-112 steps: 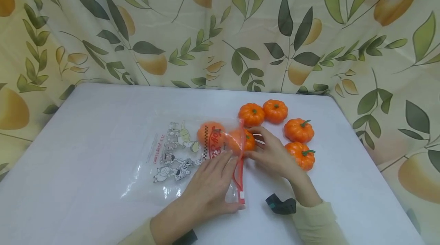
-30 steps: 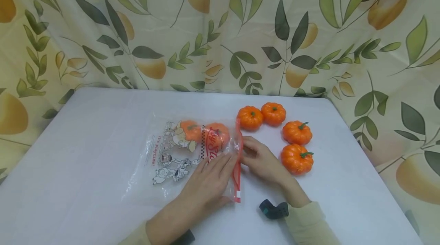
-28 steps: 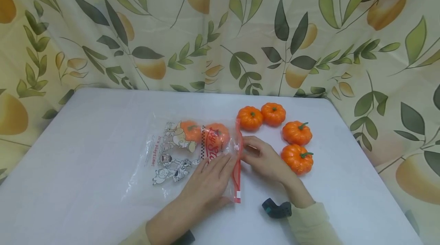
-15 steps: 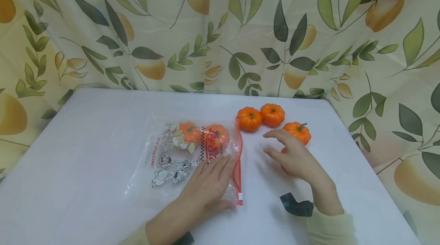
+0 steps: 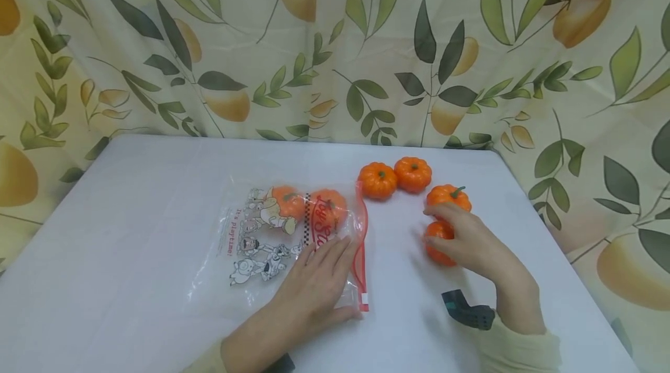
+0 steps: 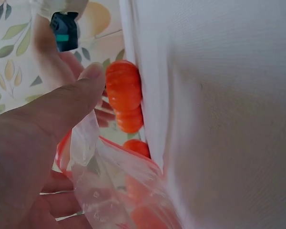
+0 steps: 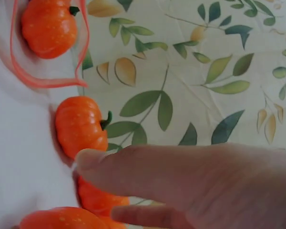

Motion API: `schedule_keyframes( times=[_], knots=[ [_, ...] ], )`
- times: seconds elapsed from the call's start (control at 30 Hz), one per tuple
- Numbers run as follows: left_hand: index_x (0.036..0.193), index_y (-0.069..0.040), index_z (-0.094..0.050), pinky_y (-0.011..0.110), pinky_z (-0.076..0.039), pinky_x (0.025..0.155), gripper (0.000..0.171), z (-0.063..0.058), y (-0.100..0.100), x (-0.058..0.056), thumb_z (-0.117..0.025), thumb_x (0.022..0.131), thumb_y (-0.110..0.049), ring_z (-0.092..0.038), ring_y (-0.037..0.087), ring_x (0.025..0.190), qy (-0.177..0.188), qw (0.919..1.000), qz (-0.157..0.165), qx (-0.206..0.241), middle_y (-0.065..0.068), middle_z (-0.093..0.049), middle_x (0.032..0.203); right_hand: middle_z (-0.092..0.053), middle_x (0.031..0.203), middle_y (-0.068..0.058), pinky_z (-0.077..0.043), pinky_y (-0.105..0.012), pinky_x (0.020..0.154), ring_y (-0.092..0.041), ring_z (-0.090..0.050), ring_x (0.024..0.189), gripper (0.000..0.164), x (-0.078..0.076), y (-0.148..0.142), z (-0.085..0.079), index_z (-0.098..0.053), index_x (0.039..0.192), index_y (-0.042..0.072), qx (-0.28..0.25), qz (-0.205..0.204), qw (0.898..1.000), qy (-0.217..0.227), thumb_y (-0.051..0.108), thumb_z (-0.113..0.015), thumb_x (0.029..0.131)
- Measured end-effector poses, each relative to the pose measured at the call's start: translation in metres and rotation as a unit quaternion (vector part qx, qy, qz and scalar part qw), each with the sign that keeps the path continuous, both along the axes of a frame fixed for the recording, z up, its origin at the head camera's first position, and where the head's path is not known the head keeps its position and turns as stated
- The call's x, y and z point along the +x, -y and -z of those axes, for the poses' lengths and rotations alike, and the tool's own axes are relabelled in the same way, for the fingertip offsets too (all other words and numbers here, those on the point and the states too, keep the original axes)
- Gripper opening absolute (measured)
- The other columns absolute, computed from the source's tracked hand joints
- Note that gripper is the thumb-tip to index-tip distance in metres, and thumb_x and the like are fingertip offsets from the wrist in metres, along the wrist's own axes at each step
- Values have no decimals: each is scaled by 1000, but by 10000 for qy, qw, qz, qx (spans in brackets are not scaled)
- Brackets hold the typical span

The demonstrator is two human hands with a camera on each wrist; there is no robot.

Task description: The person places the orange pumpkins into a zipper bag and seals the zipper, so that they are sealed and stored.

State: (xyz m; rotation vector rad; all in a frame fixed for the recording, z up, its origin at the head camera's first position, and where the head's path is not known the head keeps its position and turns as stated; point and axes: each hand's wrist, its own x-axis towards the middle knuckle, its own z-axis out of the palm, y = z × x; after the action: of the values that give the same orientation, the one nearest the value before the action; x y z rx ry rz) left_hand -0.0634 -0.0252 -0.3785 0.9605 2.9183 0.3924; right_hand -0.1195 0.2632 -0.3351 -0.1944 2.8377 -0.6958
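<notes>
A clear zip bag (image 5: 220, 277) with a red rim and cartoon print lies on the table, two toy pumpkins (image 5: 287, 203) showing through its film. My left hand (image 5: 314, 286) holds it by its open end, fingers extended over the top film and thumb along the near corner. In the left wrist view, raised film (image 6: 88, 138) runs between thumb and fingers. My right hand (image 5: 471, 239) is over the nearest loose pumpkin (image 5: 438, 245), thumb and index finger spread apart on either side of it. Its other fingers are hidden in the head view.
Another loose pumpkin (image 5: 449, 195) sits just behind that one. Two more, a left one (image 5: 378, 181) and a right one (image 5: 413, 174), stand side by side beyond the bag's red rim. A leaf-patterned cloth (image 5: 335, 41) hangs behind the white table (image 5: 131, 233).
My right hand first put a pumpkin into the bag, then came out of its open end and swung right to the nearest loose pumpkin. My left hand has stayed at the bag.
</notes>
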Motion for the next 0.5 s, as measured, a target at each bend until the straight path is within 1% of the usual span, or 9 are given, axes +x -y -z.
schedule_keyframes(
  times=[0.13,0.2,0.37,0.5],
  knots=[
    [158,-13,-22,52,-31,119,105,1,0,0,-72,79,-61,-36,25,147,30,9999,-51,109,6,-34,161,-54,135,-22,-50,-60,96,-37,-50,115,57,2,-4,2,-54,137,4,166,29,9991,384,22,-74,87],
    [157,-12,-24,52,-31,119,105,2,0,1,-73,78,-62,-36,25,147,15,9999,-74,140,6,-34,161,-52,137,-23,-49,-62,97,-39,-48,117,60,2,-6,3,-53,138,4,211,21,9983,535,22,-75,86],
    [156,-10,-28,53,-33,118,106,2,1,0,-73,76,-64,-38,25,146,-166,9998,-36,133,7,-37,159,-47,139,-27,-46,-66,97,-45,-44,121,71,2,-12,4,-48,141,1,339,168,9972,649,25,-79,82],
    [156,-11,-29,53,-33,118,106,2,1,0,-73,76,-64,-38,25,146,-172,9998,-36,129,7,-38,159,-44,142,-29,-42,-70,99,-48,-41,125,76,2,-14,4,-44,143,-1,370,285,9960,766,21,-80,81]
  ],
)
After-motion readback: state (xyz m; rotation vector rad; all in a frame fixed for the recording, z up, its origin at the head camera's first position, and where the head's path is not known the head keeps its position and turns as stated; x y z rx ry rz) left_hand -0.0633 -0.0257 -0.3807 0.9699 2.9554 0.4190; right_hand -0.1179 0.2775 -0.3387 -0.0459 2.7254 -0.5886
